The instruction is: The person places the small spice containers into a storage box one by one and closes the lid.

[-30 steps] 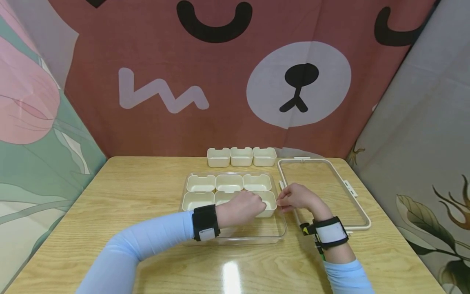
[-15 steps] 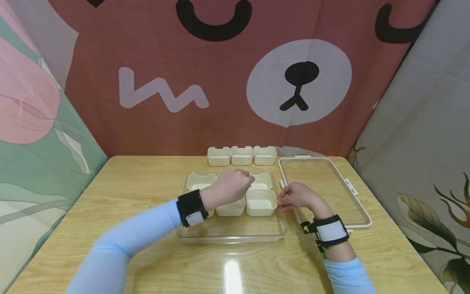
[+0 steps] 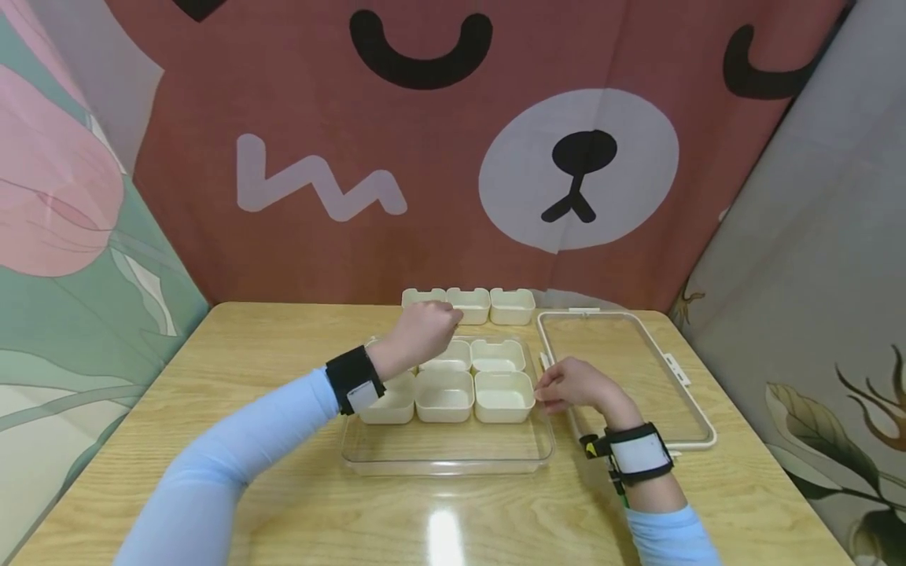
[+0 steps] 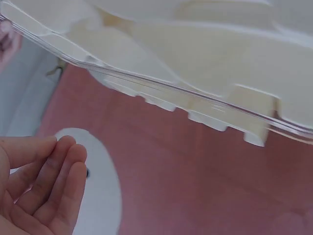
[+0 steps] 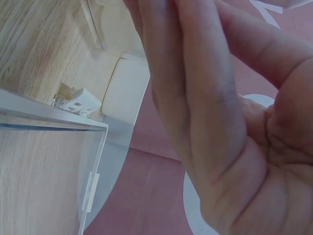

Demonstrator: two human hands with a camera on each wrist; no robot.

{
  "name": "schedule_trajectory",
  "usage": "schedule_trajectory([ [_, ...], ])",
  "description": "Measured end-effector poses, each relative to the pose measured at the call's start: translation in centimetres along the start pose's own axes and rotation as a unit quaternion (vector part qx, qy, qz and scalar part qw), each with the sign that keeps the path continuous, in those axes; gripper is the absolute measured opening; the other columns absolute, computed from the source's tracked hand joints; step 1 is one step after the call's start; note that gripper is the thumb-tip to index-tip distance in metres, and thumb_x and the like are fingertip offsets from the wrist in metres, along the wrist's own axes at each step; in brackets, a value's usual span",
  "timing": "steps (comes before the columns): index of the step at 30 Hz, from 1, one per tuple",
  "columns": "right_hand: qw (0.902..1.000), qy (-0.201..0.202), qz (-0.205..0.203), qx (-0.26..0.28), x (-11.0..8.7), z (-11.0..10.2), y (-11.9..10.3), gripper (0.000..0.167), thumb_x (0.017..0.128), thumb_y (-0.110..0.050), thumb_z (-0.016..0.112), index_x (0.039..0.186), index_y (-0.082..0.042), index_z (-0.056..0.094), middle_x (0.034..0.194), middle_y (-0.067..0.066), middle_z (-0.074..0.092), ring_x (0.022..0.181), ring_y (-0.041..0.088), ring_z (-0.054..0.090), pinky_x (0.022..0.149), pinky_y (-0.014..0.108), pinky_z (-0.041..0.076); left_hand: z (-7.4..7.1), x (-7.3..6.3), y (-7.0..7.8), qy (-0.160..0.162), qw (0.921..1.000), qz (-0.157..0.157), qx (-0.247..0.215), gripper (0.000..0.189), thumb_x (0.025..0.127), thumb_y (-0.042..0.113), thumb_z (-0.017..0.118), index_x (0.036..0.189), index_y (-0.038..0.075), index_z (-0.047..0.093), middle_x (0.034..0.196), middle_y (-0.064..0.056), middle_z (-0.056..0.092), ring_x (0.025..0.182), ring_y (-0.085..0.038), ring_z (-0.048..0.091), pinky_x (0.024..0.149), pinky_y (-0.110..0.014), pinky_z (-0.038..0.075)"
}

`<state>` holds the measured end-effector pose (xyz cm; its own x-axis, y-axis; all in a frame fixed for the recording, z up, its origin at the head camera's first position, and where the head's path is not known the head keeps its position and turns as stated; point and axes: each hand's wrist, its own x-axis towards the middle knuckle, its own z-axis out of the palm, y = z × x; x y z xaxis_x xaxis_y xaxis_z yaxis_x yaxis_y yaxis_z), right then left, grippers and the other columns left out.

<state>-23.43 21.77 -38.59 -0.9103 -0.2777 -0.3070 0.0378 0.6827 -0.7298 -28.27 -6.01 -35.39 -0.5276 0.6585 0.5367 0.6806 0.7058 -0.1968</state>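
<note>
A clear plastic box (image 3: 453,465) on the table holds two rows of small cream cups, among them the front right cup (image 3: 504,398). Above its back left part is my left hand (image 3: 423,334), overlapping the row of loose cups behind. In the left wrist view its fingers (image 4: 61,181) are loosely bent, thumb near the fingertips, nothing between them. My right hand (image 3: 580,385) stays at the box's right side, fingertips right at the rim beside the front right cup. Its fingers (image 5: 195,93) look nearly straight in the right wrist view; their tips are out of frame.
Behind the box stand three more cream cups (image 3: 513,306) in a row against the hanging cloth (image 3: 318,251). A clear lid with a white frame (image 3: 697,405) lies on the table at the right, under the right forearm. Cloths also bound both sides.
My left hand has moved from the front right cup back and left across the box, toward the rear cups. The right hand stays at the box's side.
</note>
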Motion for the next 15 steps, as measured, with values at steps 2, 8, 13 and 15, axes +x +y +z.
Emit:
schedule_trajectory([
  [2,1.0000,-0.001,-0.002,-0.001,0.0,0.1,0.1,0.016,0.087,-0.010,0.066,0.092,0.005,0.065,0.080,0.008,0.068,0.066,0.013,0.067,0.069,0.035,0.057,0.3,0.0,-0.7,-0.008,0.9999,-0.005,0.003,0.016,0.085,0.003,0.059,0.072,0.010,0.064,0.058,0.001,0.052,0.050,-0.010,0.047,0.041,-0.021,0.032],
  [8,1.0000,0.000,-0.004,-0.003,0.0,0.1,0.2,0.016,0.086,-0.010,0.067,0.091,0.005,0.066,0.080,0.009,0.068,0.067,0.014,0.067,0.067,0.033,0.057,1.1,0.0,-2.5,-0.045,0.9979,-0.045,0.013,0.011,0.086,0.006,0.060,0.081,0.010,0.068,0.064,-0.002,0.061,0.054,-0.015,0.054,0.043,-0.026,0.041],
  [13,1.0000,0.003,-0.006,-0.005,0.1,0.1,0.2,0.015,0.086,-0.010,0.067,0.091,0.004,0.066,0.079,0.008,0.068,0.066,0.013,0.067,0.067,0.033,0.056,1.6,0.0,-4.0,-0.067,0.9947,-0.078,0.003,0.008,0.085,0.007,0.062,0.083,0.010,0.069,0.067,-0.002,0.060,0.060,-0.018,0.059,0.048,-0.033,0.048],
  [15,0.9999,0.003,-0.008,-0.008,0.1,0.0,0.2,0.015,0.086,-0.010,0.067,0.091,0.004,0.066,0.079,0.008,0.068,0.066,0.013,0.067,0.067,0.033,0.056,1.7,0.0,-4.5,-0.071,0.9939,-0.085,0.001,0.007,0.084,0.007,0.062,0.083,0.009,0.069,0.067,-0.003,0.060,0.061,-0.019,0.060,0.049,-0.034,0.049],
])
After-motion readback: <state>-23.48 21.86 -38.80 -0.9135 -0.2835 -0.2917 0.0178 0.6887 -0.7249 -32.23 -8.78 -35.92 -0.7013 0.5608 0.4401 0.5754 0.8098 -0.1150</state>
